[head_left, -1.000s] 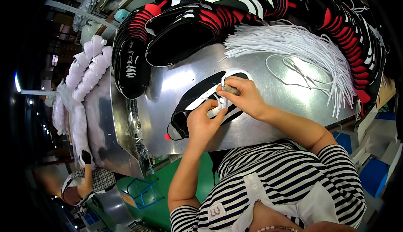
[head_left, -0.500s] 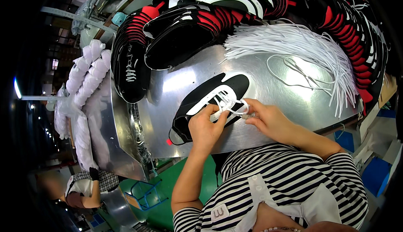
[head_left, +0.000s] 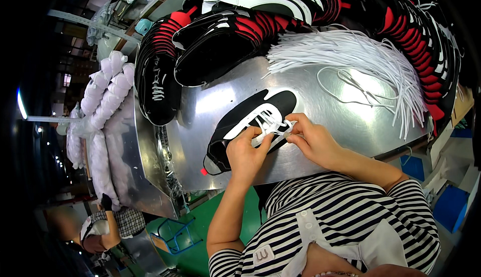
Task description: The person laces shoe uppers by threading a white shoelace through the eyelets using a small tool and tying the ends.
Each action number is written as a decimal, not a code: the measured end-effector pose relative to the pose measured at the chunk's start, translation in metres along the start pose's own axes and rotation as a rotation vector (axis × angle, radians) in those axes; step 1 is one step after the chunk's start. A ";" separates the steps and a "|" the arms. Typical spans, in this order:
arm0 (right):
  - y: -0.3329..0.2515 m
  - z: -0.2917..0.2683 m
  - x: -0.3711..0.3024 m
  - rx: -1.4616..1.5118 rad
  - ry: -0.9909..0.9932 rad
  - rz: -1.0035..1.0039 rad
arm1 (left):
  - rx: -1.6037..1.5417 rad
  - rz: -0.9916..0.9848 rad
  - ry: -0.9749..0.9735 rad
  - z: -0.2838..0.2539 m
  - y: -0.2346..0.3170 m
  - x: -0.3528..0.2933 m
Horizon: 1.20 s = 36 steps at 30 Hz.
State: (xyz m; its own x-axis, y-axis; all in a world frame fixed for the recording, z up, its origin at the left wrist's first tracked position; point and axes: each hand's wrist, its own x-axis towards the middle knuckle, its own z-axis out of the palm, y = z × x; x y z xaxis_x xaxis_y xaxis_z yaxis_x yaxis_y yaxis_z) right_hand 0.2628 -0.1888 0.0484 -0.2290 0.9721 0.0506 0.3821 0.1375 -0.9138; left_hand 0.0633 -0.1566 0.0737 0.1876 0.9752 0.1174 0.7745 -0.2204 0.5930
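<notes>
Two bare hands meet over a flat black shoe upper (head_left: 250, 129) with white trim, which lies at the middle of a shiny metal table (head_left: 345, 111). Far left, pale foam shoe forms (head_left: 102, 106) hang in a column beside the table edge, and below them another person (head_left: 107, 224) in a checked shirt bends over their own work. Next comes a curved stack of black and red uppers (head_left: 210, 41) fanned along the table's far rim. The left hand (head_left: 245, 151) presses on the near side of the upper, fingers curled shut on a white lace (head_left: 273, 126) at the eyelets. Just beside it, the right hand (head_left: 313, 141) pinches the same lace between thumb and fingertips, touching the upper's edge. Farther right, a thick bundle of loose white laces (head_left: 361, 61) spreads across the metal. The upper looks light, thin and floppy, likely to slide on the smooth steel unless one palm pins it down. Its lace is soft and limp, so it is probably best held close to its tip, where it is stiffest, while the upper is best gripped along the firmer eyelet band rather than the soft toe.
</notes>
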 end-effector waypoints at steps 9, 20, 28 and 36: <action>-0.002 0.000 0.003 -0.014 -0.042 0.119 | 0.050 0.237 0.109 0.005 0.004 -0.010; -0.005 -0.009 -0.001 0.014 -0.055 0.074 | -0.023 0.155 0.158 0.012 0.008 -0.012; -0.008 -0.009 0.003 0.042 -0.076 0.131 | -0.009 0.170 0.156 0.010 0.007 -0.011; -0.008 -0.003 0.001 -0.013 -0.006 0.112 | -0.022 0.208 0.084 0.014 0.016 -0.021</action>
State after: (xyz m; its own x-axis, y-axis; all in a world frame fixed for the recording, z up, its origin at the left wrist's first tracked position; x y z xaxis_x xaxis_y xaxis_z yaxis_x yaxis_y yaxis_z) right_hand 0.2618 -0.1885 0.0568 -0.1892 0.9804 -0.0541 0.4174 0.0304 -0.9082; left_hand 0.0799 -0.1808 0.0693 0.2904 0.9073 0.3042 0.7109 -0.4174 0.5661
